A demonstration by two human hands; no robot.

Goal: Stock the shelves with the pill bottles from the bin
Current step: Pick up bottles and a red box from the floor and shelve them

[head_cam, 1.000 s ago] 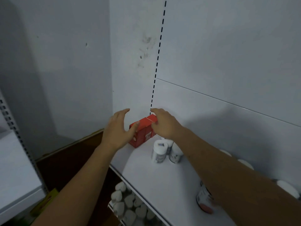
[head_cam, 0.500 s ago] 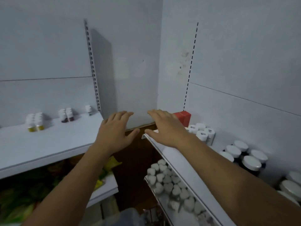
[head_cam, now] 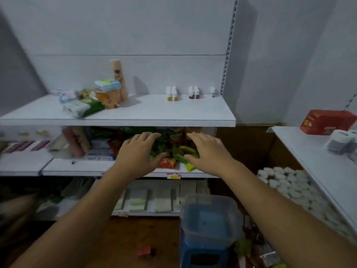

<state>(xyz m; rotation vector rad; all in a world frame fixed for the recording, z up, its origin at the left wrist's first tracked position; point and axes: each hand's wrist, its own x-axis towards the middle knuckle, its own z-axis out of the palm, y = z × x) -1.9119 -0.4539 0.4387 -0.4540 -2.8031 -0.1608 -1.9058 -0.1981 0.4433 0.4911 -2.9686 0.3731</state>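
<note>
**A:** What are the hands doing?

**B:** Both are hovering in front of the middle shelf, palms facing down. The left hand is spreading its fingers wide and holding nothing. The right hand is doing the same just beside it, with a gap showing between the two thumbs.

**A:** And where are the pill bottles standing?

**B:** Small white-capped pill bottles are standing upright toward the right end of the upper shelf, well above the hands. There is a yellow-based group, a dark-red-based group and a single bottle near the slotted upright. More white-capped bottles are standing on the right-hand shelf, just beside a red box. A crowd of white caps is showing on the level below it.

**A:** And the bin?

**B:** A clear plastic bin is sitting low down, near the right forearm, on top of a blue stool. I cannot tell what is lying inside it; that part is coming out blurred.

**A:** Is anything else showing?

**B:** Green and red snack packets are lying on the middle shelf right behind the hands. A tall beige tube is standing on the left part of the upper shelf among some soft packs.
</note>
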